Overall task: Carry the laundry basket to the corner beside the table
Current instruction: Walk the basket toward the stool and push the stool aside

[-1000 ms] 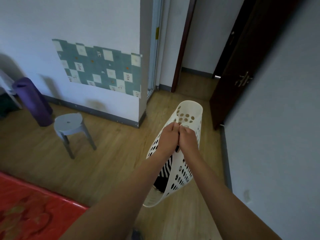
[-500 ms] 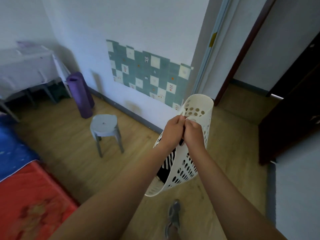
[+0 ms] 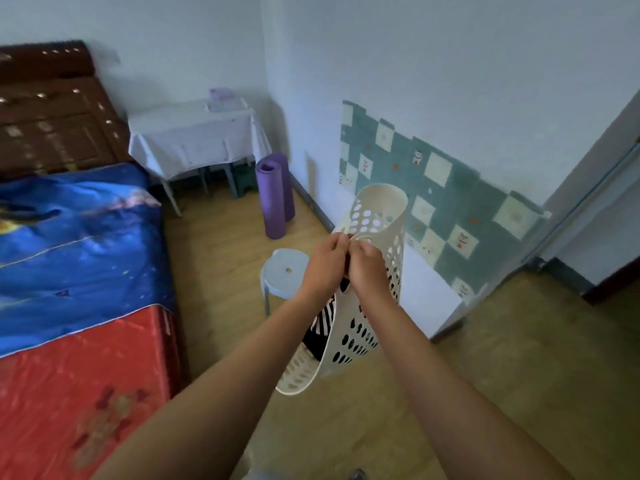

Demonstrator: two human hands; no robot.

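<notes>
A white perforated plastic laundry basket (image 3: 384,216) hangs in front of me, squeezed flat at the top, with striped black-and-white cloth (image 3: 323,318) inside. My left hand (image 3: 323,265) and my right hand (image 3: 367,266) are pressed together, both gripping the basket's handles. The basket is off the floor. Far ahead, in the room's corner, stands a table (image 3: 194,133) under a white cloth. Beside it a rolled purple mat (image 3: 273,195) leans against the wall.
A bed with a blue and red cover (image 3: 76,271) fills the left side. A small grey round stool (image 3: 282,271) stands on the wood floor just behind my hands. The wall with a teal tiled panel (image 3: 446,202) runs along the right, ending at a doorway (image 3: 602,237).
The view has swung left: the doorway slid to the right edge, and the bed, table and corner came into sight. Both hands keep the same hold on the basket.
</notes>
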